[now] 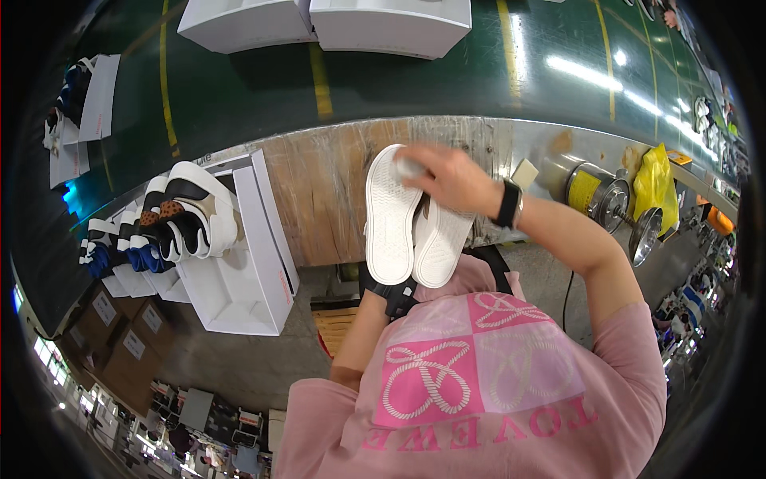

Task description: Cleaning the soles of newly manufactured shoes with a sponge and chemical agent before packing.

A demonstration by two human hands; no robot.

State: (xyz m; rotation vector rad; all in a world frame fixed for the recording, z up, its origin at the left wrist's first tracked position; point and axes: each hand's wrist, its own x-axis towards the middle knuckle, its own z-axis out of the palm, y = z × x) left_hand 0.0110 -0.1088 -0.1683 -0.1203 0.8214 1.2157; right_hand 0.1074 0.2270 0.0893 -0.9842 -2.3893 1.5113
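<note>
Two white-soled shoes (390, 215) are held side by side with their soles facing up and their heels toward me. My left hand (387, 297) is under the heel end, closed on the pair. Its fingers are hidden behind the soles, and a black band circles the wrist. My right hand (451, 177), blurred by motion, is over the toe end of the shoes. A small whitish pad (408, 167) is pinched in its fingers against the left sole; its exact kind is unclear. The right wrist wears a dark band.
Below the shoes is a cardboard-covered bench (307, 195) wrapped in clear film. An open white shoebox (239, 291) stands left, near white-and-black shoes (195, 211). At right are a metal motor-like machine (598, 191), a yellow bag (656, 188) and a pale block (524, 173). White boxes (391, 28) sit on the green conveyor (239, 88).
</note>
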